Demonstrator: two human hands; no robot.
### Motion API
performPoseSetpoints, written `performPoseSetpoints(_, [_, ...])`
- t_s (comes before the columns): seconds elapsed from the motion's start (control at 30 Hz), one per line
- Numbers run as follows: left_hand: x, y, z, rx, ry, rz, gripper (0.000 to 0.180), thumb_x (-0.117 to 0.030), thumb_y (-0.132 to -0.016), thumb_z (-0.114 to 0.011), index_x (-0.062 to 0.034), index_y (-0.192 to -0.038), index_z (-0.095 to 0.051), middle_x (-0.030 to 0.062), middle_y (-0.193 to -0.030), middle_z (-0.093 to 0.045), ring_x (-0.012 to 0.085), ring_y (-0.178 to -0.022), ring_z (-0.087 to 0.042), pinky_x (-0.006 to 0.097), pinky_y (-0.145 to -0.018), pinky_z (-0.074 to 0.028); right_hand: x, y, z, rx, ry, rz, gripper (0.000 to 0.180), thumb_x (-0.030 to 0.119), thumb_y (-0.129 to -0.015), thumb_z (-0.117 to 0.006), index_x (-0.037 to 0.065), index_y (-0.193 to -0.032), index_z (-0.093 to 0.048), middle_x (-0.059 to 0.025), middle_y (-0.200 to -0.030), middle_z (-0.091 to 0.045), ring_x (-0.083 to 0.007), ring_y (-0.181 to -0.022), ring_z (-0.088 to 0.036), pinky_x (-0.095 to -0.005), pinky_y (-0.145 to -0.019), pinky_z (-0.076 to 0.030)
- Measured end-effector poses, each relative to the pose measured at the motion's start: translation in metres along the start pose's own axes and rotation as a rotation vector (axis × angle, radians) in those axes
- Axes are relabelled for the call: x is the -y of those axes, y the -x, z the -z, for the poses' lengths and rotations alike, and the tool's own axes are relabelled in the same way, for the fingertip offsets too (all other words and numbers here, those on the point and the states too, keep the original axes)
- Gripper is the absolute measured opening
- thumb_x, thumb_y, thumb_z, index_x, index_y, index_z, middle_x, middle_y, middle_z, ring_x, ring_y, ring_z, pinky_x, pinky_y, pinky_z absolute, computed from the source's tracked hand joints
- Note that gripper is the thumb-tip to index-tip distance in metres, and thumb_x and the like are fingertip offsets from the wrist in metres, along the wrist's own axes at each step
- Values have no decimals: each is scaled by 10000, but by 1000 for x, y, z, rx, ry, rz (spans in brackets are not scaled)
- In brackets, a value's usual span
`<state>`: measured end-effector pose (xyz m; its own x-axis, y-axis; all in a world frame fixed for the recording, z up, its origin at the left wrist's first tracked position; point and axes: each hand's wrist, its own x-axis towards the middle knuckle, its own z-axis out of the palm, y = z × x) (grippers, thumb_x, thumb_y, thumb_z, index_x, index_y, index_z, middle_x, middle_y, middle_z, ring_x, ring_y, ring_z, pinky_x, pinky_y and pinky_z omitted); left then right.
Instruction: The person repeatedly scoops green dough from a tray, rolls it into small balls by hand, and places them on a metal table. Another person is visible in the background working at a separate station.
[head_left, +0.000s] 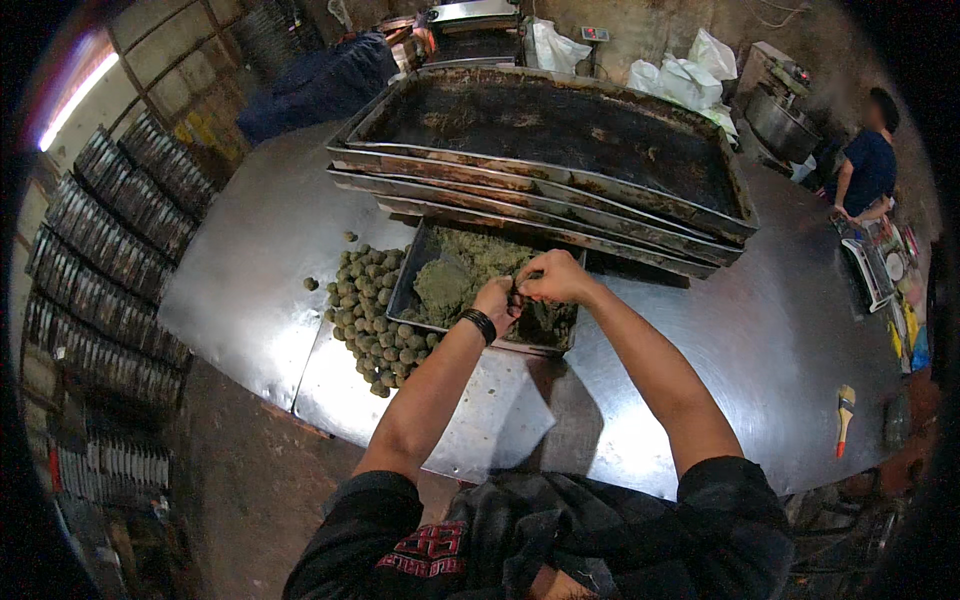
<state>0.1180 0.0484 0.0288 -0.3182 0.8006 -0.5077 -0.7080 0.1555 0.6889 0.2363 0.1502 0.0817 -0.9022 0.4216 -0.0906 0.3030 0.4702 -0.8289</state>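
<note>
My left hand (497, 306), with dark bands at its wrist, is curled close over a metal tray (403, 283) of crumbly green-brown dough (447, 283). Against it, my right hand (556, 278) has its fingers pinched together. Whatever small piece lies between the two hands is hidden by the fingers. A smooth lump of the dough rises at the tray's left, with looser, crumbled dough behind it. Beside the tray on the left lies a heap of small round dough balls (372, 308). One stray ball (311, 284) sits apart from the heap.
Large blackened baking trays (540, 190) are stacked behind the small tray on the metal table (690, 350). A brush (845, 415) lies at the right edge. Racks (110, 250) stand left. Far right, a person (868, 165) is near a mixer (783, 120); white sacks (690, 75) are behind.
</note>
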Motion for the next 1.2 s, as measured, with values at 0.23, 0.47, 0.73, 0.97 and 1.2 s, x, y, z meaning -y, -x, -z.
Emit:
performPoseSetpoints(0.23, [-28, -4, 2, 57, 74, -43, 210, -293, -894, -497, -94, -958, -506, 11, -702, -476, 113, -515, -420, 247, -450, -328, -15, 10, -31, -387, -1218, -318, 217, 69, -785, -530, 49, -997, -485, -84, -861, -591, -100, -563, -538, -237, -389, -381])
performPoseSetpoints(0.47, [-31, -4, 14, -22, 11, -22, 380, -478, -878, -458, -142, -702, -440, -13, -551, -422, 101, -435, -333, 251, -377, -228, -4, 4, -58, -868, -1232, -405, 351, 407, -777, -615, 111, -687, -450, -24, -571, -471, -106, -415, -379, -234, -340, -264])
performPoseSetpoints(0.73, [-47, -2, 29, 94, -13, 50, 408, -478, -896, -409, -131, -681, -405, 8, -606, -465, 125, -464, -394, 260, -376, -287, -25, 10, -71, -804, -1350, -362, 394, 489, -782, -587, 124, -682, -477, -30, -563, -491, -153, -448, -421, -269, -364, -321])
performPoseSetpoints(0.97, [-54, -4, 35, 321, -38, 60, 260, -345, -878, -532, -100, -795, -510, 22, -774, -571, 85, -485, -409, 209, -396, -311, -1, 17, -60, -680, -1147, -317, 378, 508, -779, -591, 145, -852, -510, -2, -770, -552, -101, -585, -432, -225, -455, -313])
performPoseSetpoints(1.2, [-18, -19, 9, 151, 100, 85, 402, -508, -861, -466, -148, -698, -397, -16, -542, -422, 129, -392, -271, 259, -377, -185, 3, -5, -67, -925, -980, -509, 473, 546, -791, -552, 98, -674, -454, -37, -535, -446, -146, -403, -384, -259, -375, -291])
